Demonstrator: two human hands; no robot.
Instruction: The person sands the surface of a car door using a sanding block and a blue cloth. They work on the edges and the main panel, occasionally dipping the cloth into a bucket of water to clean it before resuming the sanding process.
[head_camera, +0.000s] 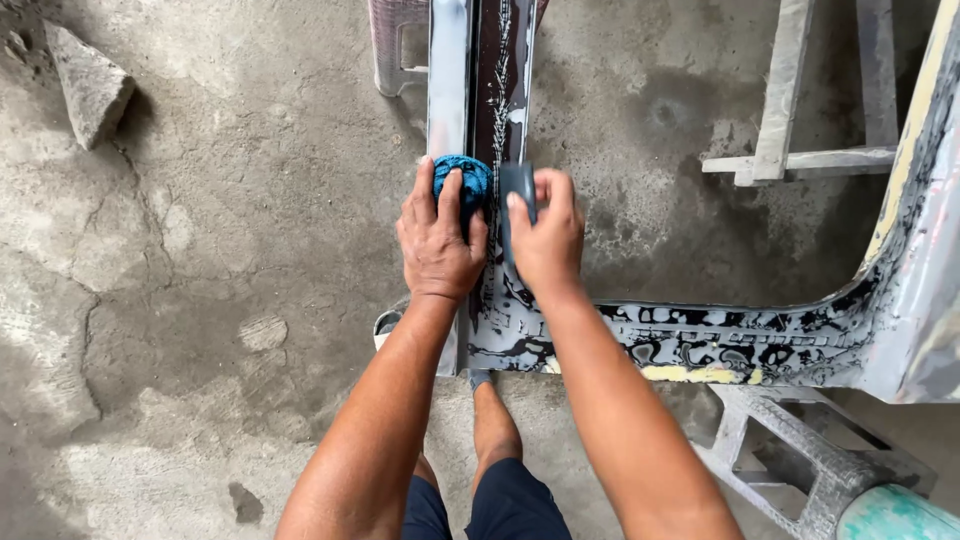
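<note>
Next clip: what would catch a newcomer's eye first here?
At centre, the left hand presses a wadded blue cloth onto a long, wet grey panel streaked with black and white, while the right hand holds a dark grey sanding block against it. The panel bends right into a mottled black, white and yellow curved section, above cracked concrete floor.

Bare arms, dk navy shorts

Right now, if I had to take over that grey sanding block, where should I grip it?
Grip the grey sanding block across its long side edges, coming from above; it lies flat on the wet panel, so only those show. The right hand holds it so.
</note>
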